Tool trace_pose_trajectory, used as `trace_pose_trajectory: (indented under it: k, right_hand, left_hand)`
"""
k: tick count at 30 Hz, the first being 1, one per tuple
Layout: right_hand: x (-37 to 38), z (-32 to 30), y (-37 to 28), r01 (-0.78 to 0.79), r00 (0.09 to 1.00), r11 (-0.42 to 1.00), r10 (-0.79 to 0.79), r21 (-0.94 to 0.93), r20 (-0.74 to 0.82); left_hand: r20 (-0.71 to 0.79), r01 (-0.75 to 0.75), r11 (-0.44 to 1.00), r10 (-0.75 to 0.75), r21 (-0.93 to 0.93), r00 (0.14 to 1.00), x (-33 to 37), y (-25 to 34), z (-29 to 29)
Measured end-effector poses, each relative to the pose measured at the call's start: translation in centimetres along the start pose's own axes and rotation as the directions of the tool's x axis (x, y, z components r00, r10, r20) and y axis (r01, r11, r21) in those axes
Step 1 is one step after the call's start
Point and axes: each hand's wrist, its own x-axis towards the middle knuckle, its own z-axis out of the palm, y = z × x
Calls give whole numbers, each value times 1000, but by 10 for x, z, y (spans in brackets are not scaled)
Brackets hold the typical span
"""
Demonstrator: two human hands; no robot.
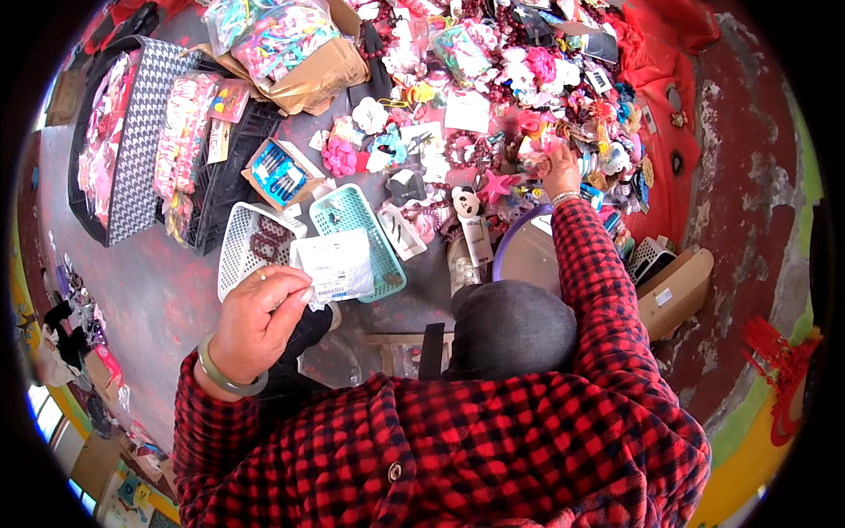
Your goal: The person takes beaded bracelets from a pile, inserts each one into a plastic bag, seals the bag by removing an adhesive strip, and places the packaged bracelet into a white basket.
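Observation:
My left hand [255, 319], with a pale green bangle at its wrist, pinches the edge of a small white plastic packet [334, 267] with a printed label. The packet hangs over a white basket [231, 255] and a mint green basket [393, 275]. My right hand [561, 172] reaches out over a heap of hair accessories [528, 84], its fingers apart among pink and red pieces. Which piece they touch is hard to make out. Nearer me are a pink starfish-shaped piece [497, 187] and a panda-headed item on a card [467, 202].
A purple-rimmed round tub [519, 255] stands between my arms. To the left are a houndstooth box [145, 132], a black crate [231, 163] and a small box of blue-and-black items [282, 173]. A cardboard carton [339, 70] of packets sits behind; another carton [678, 290] lies right.

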Motion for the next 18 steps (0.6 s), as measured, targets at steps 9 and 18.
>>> trace_pose_trajectory:
  k: [9, 18]
  right_hand:
    - [-36, 78, -101, 647, 667, 746, -452, -158, 593]
    - [-27, 110, -75, 425, 772, 795, -68, -434, 632]
  left_hand:
    - [-6, 22, 1000, -22, 14, 1000, -6, 2, -1]
    - [3, -25, 999, 25, 46, 1000, -20, 4, 7]
